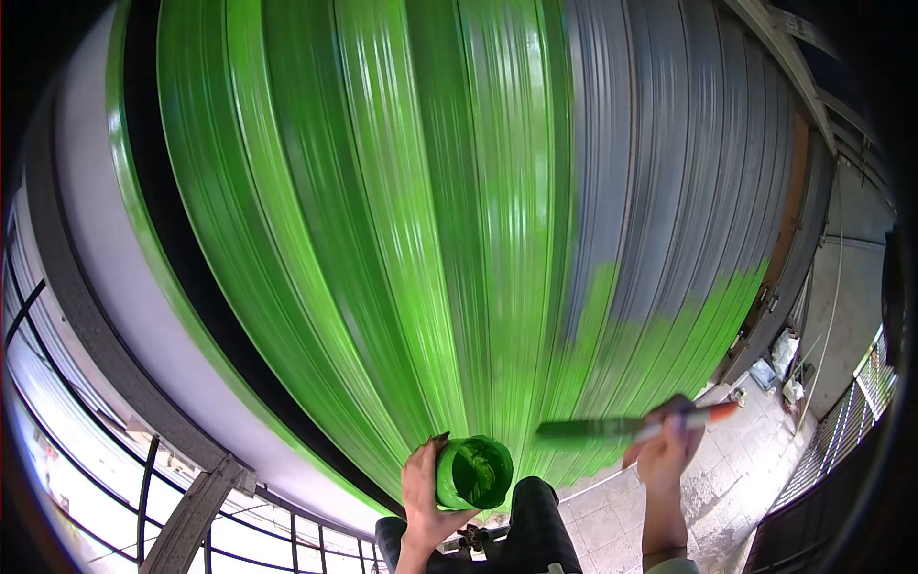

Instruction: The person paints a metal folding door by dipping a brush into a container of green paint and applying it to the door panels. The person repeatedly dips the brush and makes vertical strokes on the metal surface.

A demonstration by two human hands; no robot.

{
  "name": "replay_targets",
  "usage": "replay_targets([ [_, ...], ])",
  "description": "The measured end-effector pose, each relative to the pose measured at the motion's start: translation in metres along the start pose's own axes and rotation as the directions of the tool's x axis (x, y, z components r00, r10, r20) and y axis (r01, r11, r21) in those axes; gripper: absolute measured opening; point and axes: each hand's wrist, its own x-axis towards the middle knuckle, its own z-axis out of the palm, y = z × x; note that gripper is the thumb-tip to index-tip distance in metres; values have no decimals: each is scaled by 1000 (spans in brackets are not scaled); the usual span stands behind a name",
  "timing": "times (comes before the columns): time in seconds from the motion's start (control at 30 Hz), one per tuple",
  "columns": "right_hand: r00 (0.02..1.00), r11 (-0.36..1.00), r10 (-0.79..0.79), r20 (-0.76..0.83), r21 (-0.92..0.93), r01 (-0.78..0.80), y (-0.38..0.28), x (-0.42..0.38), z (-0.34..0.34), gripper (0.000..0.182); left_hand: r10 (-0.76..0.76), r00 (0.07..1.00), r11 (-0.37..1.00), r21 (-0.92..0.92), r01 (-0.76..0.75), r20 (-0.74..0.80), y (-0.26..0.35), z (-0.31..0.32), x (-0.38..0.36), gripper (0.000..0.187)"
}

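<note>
My left hand (426,493) is wrapped round the left side of a green paint can (474,473), whose open top shows green paint inside. To the right, my right hand (666,448) is closed on a paintbrush with an orange handle end (719,411). The brush's green-coated head (579,430) points left, over the lower part of a large ribbed metal panel (430,239). Green paint covers the panel's left and lower parts, while its upper right part (698,172) is grey. Whether the bristles touch the panel I cannot tell.
My dark-clothed knees (540,526) show below the can. Pale floor tiles (712,474) lie at the lower right, with bags (784,352) near the wall. Black railings (268,536) and a grey post (196,512) stand at the lower left.
</note>
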Motion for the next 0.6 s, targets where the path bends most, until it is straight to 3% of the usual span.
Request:
replay_targets([
  [0.07, 973, 998, -14, 232, -50, 26, -13, -15, 13, 30, 63, 998, 997, 39, -63, -1, -3, -9, 4, 100],
  [0.13, 940, 996, 69, 334, -77, -46, -15, -28, 18, 25, 132, 991, 987, 98, -131, -9, -1, -15, 8, 97],
  [0.23, 886, 961, 120, 448, -277, 10, -24, -26, 35, 29, 248, 968, 953, 185, -239, -28, -4, -22, 9, 91],
  [0.37, 808, 937, 144, 571, -342, 74, -28, -21, 49, 18, 344, 937, 914, 254, -317, -65, 1, -35, 16, 81],
  [0.47, 724, 926, 81, 686, -320, 200, -23, -13, 56, 18, 386, 922, 880, 312, -359, -28, 1, -42, 18, 81],
  [0.6, 683, 920, 52, 729, -301, 252, -15, -7, 72, 16, 348, 937, 922, 195, -336, -31, 4, -44, 20, 86],
])
